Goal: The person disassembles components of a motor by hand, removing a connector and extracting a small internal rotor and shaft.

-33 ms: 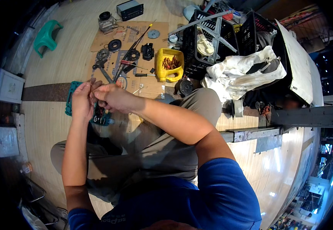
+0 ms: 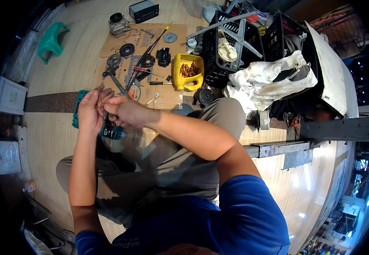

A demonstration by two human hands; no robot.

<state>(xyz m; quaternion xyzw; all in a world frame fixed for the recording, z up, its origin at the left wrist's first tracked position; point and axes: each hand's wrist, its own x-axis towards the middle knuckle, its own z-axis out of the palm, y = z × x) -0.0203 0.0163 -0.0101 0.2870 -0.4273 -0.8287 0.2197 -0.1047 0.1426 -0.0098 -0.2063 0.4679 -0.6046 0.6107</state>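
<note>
My left hand (image 2: 90,111) and my right hand (image 2: 127,111) meet above an open teal tool case (image 2: 81,100), fingertips pressed together. Both are closed, and whatever small thing they pinch is too hidden by the fingers to name. Just beyond them lies a hammer-like tool (image 2: 117,83) with a grey handle. On the cardboard (image 2: 171,100) further off are a red-handled screwdriver (image 2: 141,69), a black-handled screwdriver (image 2: 156,83) and several round metal and black parts. A cut yellow jug (image 2: 200,63) holds reddish copper-coloured scraps (image 2: 188,70).
Black plastic crates (image 2: 212,42) stand at the right, with a white cloth (image 2: 261,78) draped beside them. A car radio unit (image 2: 144,11) sits at the far edge of the cardboard. A green stool (image 2: 53,40) is at the far left. A metal beam (image 2: 284,148) lies right of my knee.
My fingers have shifted slightly against each other, the left fingertips looking more spread at the top. Nothing else has visibly moved.
</note>
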